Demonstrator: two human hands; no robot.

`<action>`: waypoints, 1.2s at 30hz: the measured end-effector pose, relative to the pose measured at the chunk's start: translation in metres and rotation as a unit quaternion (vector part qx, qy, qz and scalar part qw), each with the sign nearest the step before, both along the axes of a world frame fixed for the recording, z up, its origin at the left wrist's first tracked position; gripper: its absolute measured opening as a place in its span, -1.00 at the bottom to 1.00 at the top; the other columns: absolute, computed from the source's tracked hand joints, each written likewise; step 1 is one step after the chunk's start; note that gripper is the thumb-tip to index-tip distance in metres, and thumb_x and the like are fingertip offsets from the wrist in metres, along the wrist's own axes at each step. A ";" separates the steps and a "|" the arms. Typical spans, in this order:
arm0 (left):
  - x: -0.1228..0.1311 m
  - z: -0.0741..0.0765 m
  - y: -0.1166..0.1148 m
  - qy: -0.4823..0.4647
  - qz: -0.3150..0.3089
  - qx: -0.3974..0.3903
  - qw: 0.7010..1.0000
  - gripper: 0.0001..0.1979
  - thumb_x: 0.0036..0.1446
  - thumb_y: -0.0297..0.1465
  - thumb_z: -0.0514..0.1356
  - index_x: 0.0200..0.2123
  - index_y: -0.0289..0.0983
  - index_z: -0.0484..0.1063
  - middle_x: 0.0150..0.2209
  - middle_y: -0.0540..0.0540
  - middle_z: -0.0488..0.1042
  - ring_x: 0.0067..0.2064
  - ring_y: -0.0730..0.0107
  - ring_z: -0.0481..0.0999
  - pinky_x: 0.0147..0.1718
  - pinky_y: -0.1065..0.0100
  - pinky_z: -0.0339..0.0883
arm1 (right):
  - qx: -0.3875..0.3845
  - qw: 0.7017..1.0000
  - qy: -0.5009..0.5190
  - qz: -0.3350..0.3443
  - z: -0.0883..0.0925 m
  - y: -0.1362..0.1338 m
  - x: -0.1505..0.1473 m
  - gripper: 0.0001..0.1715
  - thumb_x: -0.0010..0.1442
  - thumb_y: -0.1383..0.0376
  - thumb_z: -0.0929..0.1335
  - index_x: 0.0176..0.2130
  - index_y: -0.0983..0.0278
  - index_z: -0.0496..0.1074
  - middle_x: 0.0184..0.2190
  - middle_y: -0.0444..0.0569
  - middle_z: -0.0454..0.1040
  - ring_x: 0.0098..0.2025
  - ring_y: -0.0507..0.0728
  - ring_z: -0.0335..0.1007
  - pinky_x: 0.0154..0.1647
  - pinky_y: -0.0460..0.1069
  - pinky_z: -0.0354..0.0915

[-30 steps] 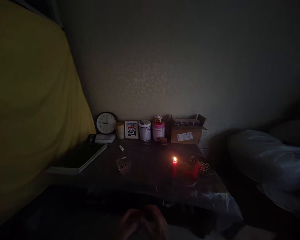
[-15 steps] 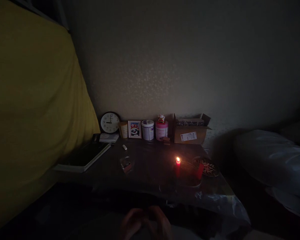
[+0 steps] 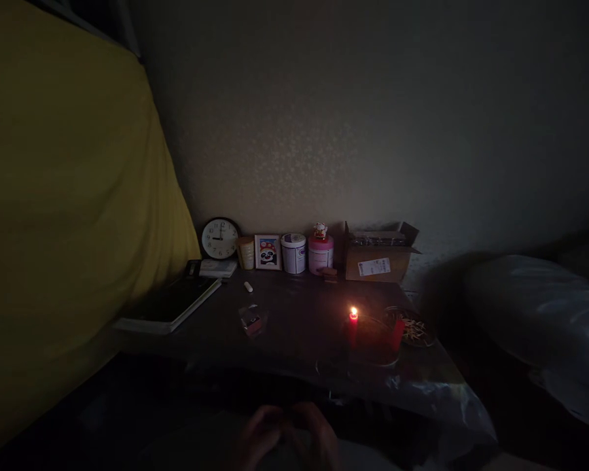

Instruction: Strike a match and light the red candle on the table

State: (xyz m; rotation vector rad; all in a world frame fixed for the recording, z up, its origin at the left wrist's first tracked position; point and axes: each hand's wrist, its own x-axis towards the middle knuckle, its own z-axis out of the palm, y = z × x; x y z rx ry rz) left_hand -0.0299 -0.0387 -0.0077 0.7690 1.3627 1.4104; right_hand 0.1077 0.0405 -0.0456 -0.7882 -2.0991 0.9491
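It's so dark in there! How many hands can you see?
2: the left hand and the right hand, close together at the bottom middle of the picture, in front of the table. Any others could be hidden in the shadows.

Yellow cloth [image 3: 73, 196] at left, round clock [image 3: 219, 238], framed panda picture [image 3: 267, 252], pink-lidded tub [image 3: 321, 258] under a figurine [image 3: 321, 230], open cardboard box [image 3: 380, 266]

Clock [image 3: 220, 238] numerals 9, 10, box label [image 3: 374, 267] illegible

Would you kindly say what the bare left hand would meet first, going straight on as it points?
Probably the bare right hand, since the left hand points toward it; darkness hides whether they touch.
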 end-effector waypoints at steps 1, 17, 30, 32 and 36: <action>0.000 -0.001 0.001 0.003 0.000 -0.004 1.000 -0.60 -0.35 -0.11 0.36 -0.39 -0.19 0.50 -0.33 -0.14 0.55 -0.12 -0.01 0.46 -0.11 0.15 0.29 | -0.001 1.000 0.001 -0.004 0.001 0.000 0.000 -0.72 0.16 0.06 0.30 -0.27 0.19 0.42 -0.35 -0.07 0.51 -0.31 0.08 0.48 -0.30 -0.13 0.35; 0.001 0.003 -0.003 0.008 0.014 -0.025 1.000 -0.64 -0.35 -0.11 0.35 -0.44 -0.17 0.51 -0.38 -0.10 0.55 -0.15 0.01 0.45 -0.14 0.20 0.28 | -0.020 1.000 -0.018 0.008 0.001 -0.002 0.000 -0.73 0.18 0.09 0.29 -0.25 0.21 0.44 -0.32 -0.04 0.52 -0.25 0.12 0.48 -0.25 -0.09 0.35; -0.001 -0.004 -0.005 0.026 -0.007 -0.016 1.000 -0.59 -0.29 -0.07 0.31 -0.37 -0.20 0.48 -0.36 -0.08 0.53 -0.16 0.08 0.45 -0.14 0.22 0.28 | -0.018 1.000 -0.025 0.007 0.000 -0.001 0.001 -0.65 0.18 0.04 0.27 -0.24 0.24 0.44 -0.31 -0.02 0.52 -0.25 0.11 0.46 -0.21 -0.10 0.32; -0.001 -0.005 -0.004 0.019 -0.003 -0.010 1.000 -0.60 -0.26 -0.08 0.30 -0.34 -0.19 0.48 -0.35 -0.06 0.53 -0.13 0.10 0.45 -0.12 0.23 0.27 | -0.026 0.999 -0.033 0.011 0.003 -0.002 0.001 -0.63 0.19 0.03 0.27 -0.25 0.25 0.45 -0.30 0.00 0.52 -0.23 0.12 0.46 -0.20 -0.09 0.32; -0.001 -0.004 -0.004 0.023 -0.005 -0.027 0.999 -0.56 -0.36 -0.06 0.33 -0.39 -0.18 0.48 -0.35 -0.07 0.54 -0.14 0.08 0.46 -0.15 0.23 0.29 | -0.044 0.998 -0.043 0.009 0.005 -0.003 0.001 -0.62 0.20 0.02 0.25 -0.26 0.24 0.46 -0.28 0.01 0.53 -0.20 0.13 0.46 -0.20 -0.09 0.33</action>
